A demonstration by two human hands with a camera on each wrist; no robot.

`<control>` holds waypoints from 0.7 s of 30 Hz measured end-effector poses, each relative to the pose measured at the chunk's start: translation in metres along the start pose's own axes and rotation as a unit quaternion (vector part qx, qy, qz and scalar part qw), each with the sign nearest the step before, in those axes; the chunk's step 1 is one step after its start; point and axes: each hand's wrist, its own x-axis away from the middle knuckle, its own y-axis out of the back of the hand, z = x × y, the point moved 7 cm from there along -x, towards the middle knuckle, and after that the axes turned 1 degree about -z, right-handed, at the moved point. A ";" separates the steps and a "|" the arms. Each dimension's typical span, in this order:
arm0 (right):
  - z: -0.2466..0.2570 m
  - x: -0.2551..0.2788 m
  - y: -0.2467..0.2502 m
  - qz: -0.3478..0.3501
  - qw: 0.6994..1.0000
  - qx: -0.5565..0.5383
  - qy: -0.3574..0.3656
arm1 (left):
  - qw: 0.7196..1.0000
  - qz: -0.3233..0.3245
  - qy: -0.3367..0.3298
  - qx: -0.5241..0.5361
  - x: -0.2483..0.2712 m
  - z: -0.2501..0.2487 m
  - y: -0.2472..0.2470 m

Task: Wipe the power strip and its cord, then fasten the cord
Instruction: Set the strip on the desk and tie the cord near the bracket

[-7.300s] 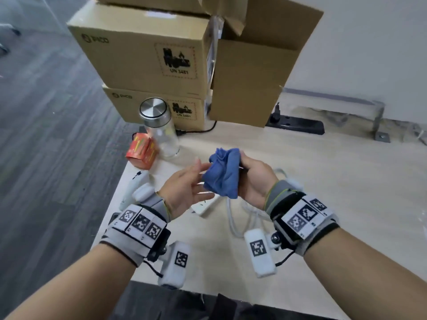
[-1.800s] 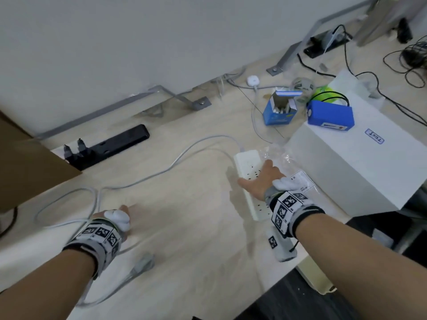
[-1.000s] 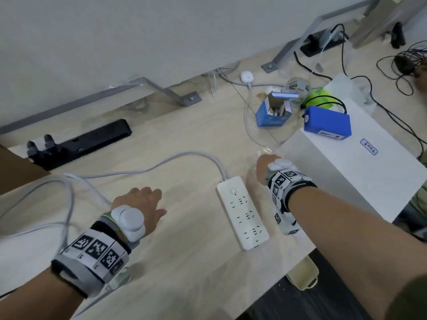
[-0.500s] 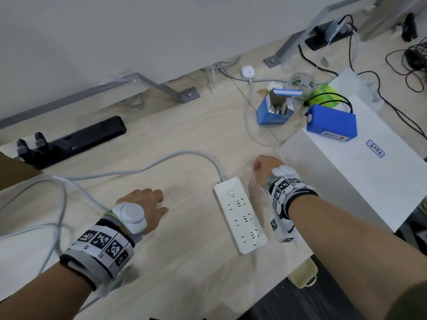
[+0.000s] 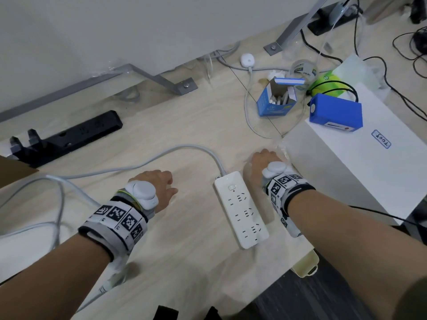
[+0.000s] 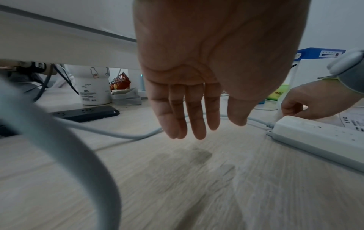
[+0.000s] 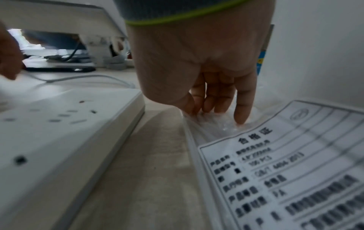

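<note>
**Pale wood desk, white strip in the middle, both hands down low**

Light wood-grain desk (image 5: 196,116) against a grey partition wall, pretty cluttered at the far right. White power strip (image 5: 241,209) lying flat near the front edge, switch end pointing away, sockets facing up. Pale grey cord (image 5: 175,150) leaving the far end of it, arcing left across the desk and looping around at the left edge, with one loop passing very close in front of the left wrist camera.

Left hand (image 5: 154,188) hovering palm down just left of the strip, not touching it; fingers (image 6: 195,112) straight and pressed together, thumb slightly apart, holding nothing. Faint shadow on the wood underneath.

Right hand (image 5: 264,160) just right of the strip's far end, down on a crinkly clear plastic bag (image 7: 214,127) with a printed label (image 7: 295,171). Fingertips (image 7: 242,112) curled down into the plastic, thumb and first fingers closing on a fold of it. Bag squeezed between the strip and a big white box (image 5: 369,167).

Blue block (image 5: 335,113) sitting on that box, open blue carton (image 5: 276,100) just beyond, black power strip (image 5: 69,137) far left along the wall. Small cream container (image 5: 305,264) hanging off the near edge.
</note>
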 end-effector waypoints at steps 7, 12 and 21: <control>-0.008 -0.002 0.001 0.005 0.998 -0.055 -0.004 | 1.000 0.008 -0.012 0.003 -0.005 -0.007 0.002; -0.026 -0.006 0.057 -0.057 0.996 -0.073 -0.008 | 1.000 0.016 -0.003 0.003 -0.012 0.001 0.017; 0.044 -0.008 0.135 -0.225 0.932 -0.229 0.166 | 0.980 -0.094 0.045 0.167 -0.027 0.016 0.048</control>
